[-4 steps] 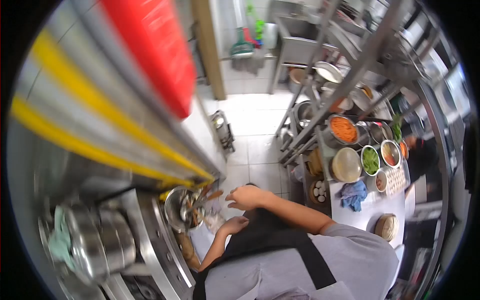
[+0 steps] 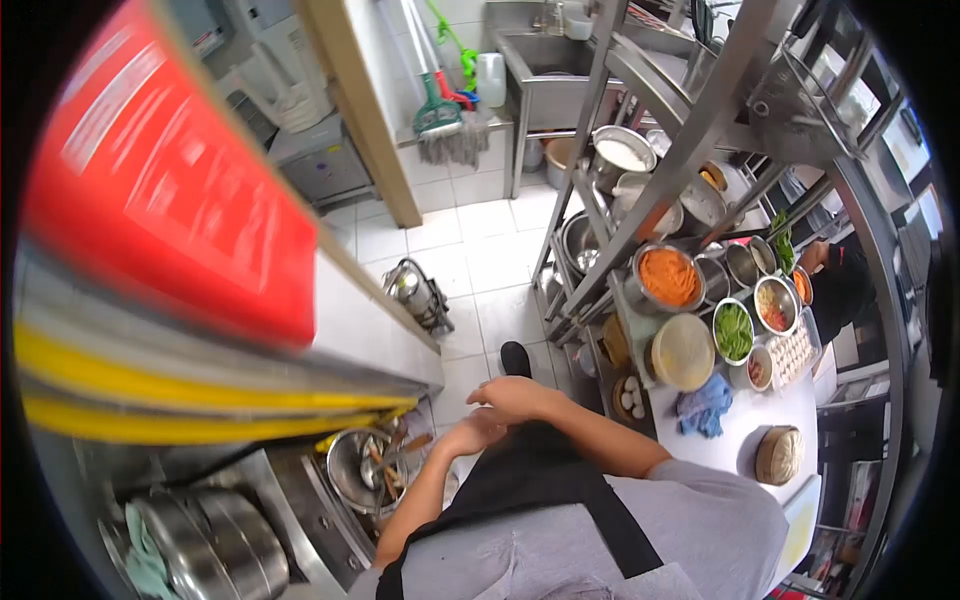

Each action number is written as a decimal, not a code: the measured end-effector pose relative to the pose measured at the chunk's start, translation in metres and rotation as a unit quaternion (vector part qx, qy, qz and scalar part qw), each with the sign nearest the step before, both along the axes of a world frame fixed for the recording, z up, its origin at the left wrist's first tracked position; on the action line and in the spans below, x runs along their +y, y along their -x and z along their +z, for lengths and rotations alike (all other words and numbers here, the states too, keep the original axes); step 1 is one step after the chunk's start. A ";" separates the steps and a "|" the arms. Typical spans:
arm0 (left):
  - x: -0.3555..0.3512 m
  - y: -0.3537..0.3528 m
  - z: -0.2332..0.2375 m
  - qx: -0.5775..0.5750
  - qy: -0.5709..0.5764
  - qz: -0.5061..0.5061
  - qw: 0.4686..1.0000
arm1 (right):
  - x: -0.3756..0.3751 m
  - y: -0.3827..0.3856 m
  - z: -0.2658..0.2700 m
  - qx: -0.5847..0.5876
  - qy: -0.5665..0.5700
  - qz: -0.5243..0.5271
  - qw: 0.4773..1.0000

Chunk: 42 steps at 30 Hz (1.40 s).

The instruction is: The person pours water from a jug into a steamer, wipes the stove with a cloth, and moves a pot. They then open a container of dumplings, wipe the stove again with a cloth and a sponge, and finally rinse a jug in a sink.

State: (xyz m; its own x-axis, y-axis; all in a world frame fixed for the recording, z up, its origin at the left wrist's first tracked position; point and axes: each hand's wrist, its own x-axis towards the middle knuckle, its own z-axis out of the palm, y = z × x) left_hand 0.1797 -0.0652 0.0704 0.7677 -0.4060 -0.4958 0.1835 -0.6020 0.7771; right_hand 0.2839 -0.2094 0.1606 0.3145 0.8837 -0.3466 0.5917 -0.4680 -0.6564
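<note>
My right hand (image 2: 512,398) is in front of my black apron (image 2: 515,480), its fingers reaching left with nothing visible in them. Close against it, my left hand (image 2: 474,430) has its fingertips partly hidden at the right hand's underside. Both hands look open and overlap, or nearly touch. To their left a steel pot (image 2: 350,465) holds several utensils, among them a wooden-handled one (image 2: 415,442).
On the left stand a large steel pot (image 2: 215,545) and a wall with a red panel (image 2: 180,190). At right, a worktable (image 2: 735,425) bears carrot (image 2: 668,277) and greens (image 2: 734,331) containers, a blue cloth (image 2: 705,405) and a bamboo steamer (image 2: 779,455). A person's dark sleeve (image 2: 848,285) shows beyond.
My left hand has moved up and right, toward my right hand; the two have come together. The view has turned, showing more of the doorway and floor.
</note>
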 end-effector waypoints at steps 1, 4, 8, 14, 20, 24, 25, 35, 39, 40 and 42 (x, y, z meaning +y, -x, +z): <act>0.020 -0.040 0.003 0.005 -0.059 -0.003 0.998 | 0.005 -0.027 -0.006 -0.015 -0.009 -0.039 0.999; 0.042 -0.161 -0.040 0.000 0.098 0.125 0.987 | -0.012 -0.093 0.007 0.005 -0.048 -0.178 0.983; 0.039 -0.333 -0.099 -0.011 0.014 0.155 0.988 | -0.052 -0.154 0.039 0.037 -0.099 -0.311 0.945; 0.075 -0.625 -0.094 -0.145 -0.022 0.245 0.958 | -0.053 -0.245 0.056 0.154 -0.106 -0.473 0.861; 0.136 -0.929 -0.049 -0.179 0.079 0.386 0.902 | -0.005 -0.361 0.057 0.207 -0.041 -0.595 0.776; 0.140 -1.079 -0.014 -0.208 0.098 0.407 0.884 | 0.026 -0.442 0.056 0.202 -0.017 -0.674 0.710; 0.143 -1.106 -0.018 -0.175 0.082 0.395 0.898 | 0.034 -0.450 0.057 0.204 0.017 -0.680 0.704; 0.155 -1.224 -0.103 -0.114 0.245 0.476 0.837 | 0.063 -0.507 0.040 0.251 0.064 -0.740 0.621; 0.150 -1.205 -0.084 -0.132 0.274 0.536 0.787 | 0.051 -0.498 0.032 0.213 0.070 -0.748 0.624; 0.149 -1.198 -0.078 -0.132 0.271 0.531 0.792 | 0.045 -0.492 0.030 0.194 0.084 -0.743 0.635; 0.148 -1.176 -0.061 -0.189 0.245 0.522 0.795 | 0.037 -0.482 0.033 0.179 0.110 -0.727 0.654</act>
